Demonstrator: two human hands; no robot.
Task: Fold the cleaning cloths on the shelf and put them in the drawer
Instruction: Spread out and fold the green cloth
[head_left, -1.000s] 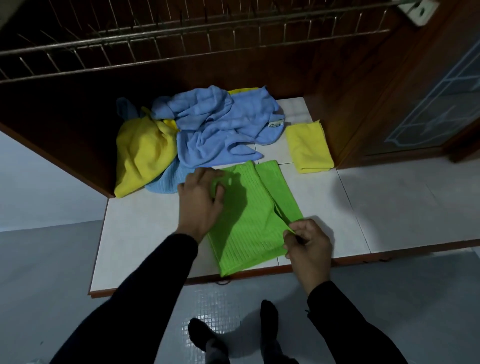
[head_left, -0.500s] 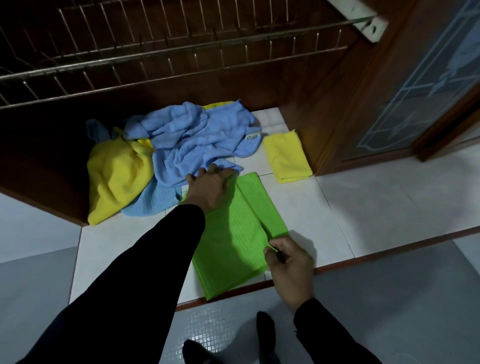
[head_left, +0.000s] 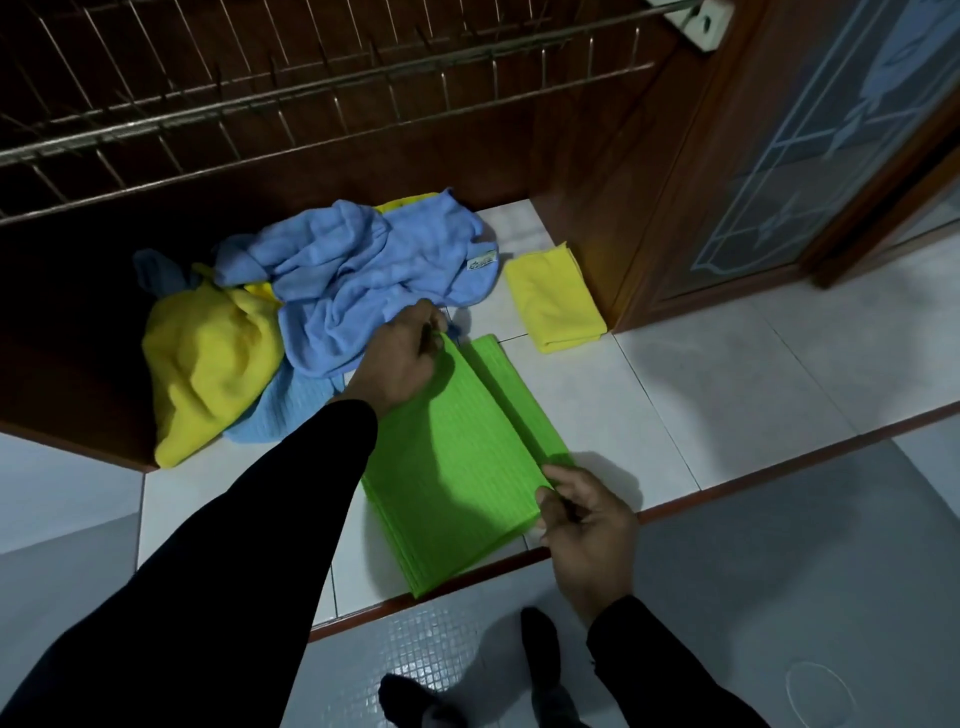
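A green ribbed cloth (head_left: 467, 467) lies partly folded on the white tiled shelf (head_left: 727, 395). My left hand (head_left: 402, 358) pinches its far corner, next to the blue pile. Its near right corner is pinched by my right hand (head_left: 584, 519) at the shelf's front edge. Behind the green cloth lies a crumpled blue cloth (head_left: 363, 280). A bunched yellow cloth (head_left: 208, 358) sits to its left, over another blue cloth (head_left: 280, 410). A folded yellow cloth (head_left: 553, 299) rests by the wooden cabinet wall.
A wire rack (head_left: 311, 98) hangs above the shelf's back. A wooden door with patterned glass (head_left: 805, 156) stands at the right. The shelf's red-brown front edge (head_left: 753, 478) drops to a grey floor, where my feet (head_left: 535, 665) show.
My left hand has gone from resting flat on the green cloth's top to pinching its far corner. The right hand keeps its pinch on the near corner. The camera has moved closer.
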